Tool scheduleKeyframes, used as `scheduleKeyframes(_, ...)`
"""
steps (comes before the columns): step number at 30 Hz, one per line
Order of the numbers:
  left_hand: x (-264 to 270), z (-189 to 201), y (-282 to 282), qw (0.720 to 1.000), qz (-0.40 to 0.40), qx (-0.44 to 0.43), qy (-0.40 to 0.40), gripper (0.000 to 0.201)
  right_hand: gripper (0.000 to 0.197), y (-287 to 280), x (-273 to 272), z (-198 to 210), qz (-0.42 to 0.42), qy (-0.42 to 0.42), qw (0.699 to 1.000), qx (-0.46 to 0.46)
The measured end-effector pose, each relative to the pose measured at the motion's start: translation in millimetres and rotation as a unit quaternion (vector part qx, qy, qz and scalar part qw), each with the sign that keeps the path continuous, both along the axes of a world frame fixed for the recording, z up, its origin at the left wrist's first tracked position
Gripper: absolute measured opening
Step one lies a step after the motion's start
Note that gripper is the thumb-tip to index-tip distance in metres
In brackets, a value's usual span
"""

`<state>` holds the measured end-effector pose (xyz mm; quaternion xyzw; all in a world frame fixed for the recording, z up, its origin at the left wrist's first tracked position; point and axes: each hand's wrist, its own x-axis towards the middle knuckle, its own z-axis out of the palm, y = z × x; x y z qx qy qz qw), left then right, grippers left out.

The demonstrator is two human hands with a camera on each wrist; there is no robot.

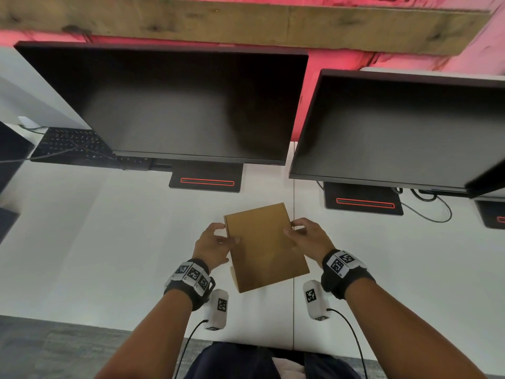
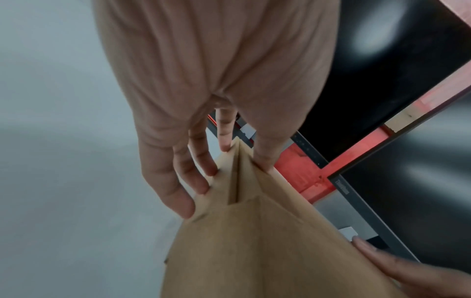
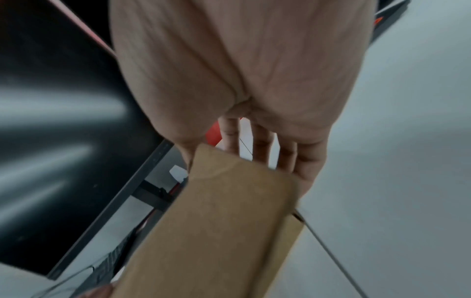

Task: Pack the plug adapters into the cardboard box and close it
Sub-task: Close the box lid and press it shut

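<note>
Cardboard box, lid down, sits on the white desk at 12 o'clock from the person, below the monitors. Left hand pinches its 9 o'clock edge, right hand its 3 o'clock edge (probably steadying it while the lid seats). No plug adapters show; presumably inside.

The cardboard box sits between both hands, before two monitors.
</note>
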<state>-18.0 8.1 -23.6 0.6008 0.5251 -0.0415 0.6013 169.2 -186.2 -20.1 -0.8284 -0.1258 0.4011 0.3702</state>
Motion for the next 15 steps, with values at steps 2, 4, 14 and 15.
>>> scheduleKeyframes(2, 3, 2, 1, 0.999, 0.013, -0.028, -0.008, 0.052, 0.036, 2, 2, -2, -0.028, 0.032, 0.999, -0.002)
scheduleKeyframes(4, 7, 2, 1, 1.0, 0.006, -0.027, -0.011, 0.054, 0.032, 4, 4, -4, -0.034, 0.031, 0.999, -0.015)
scheduleKeyframes(14, 20, -8, 2, 0.997, -0.059, 0.042, 0.015, 0.07, 0.012, 2, 6, -8, -0.145, 0.106, 0.984, -0.019)
scheduleKeyframes(15, 21, -10, 3, 0.996, -0.072, 0.055, 0.017, 0.067, 0.013, 1, 5, -9, -0.145, 0.109, 0.983, -0.016)
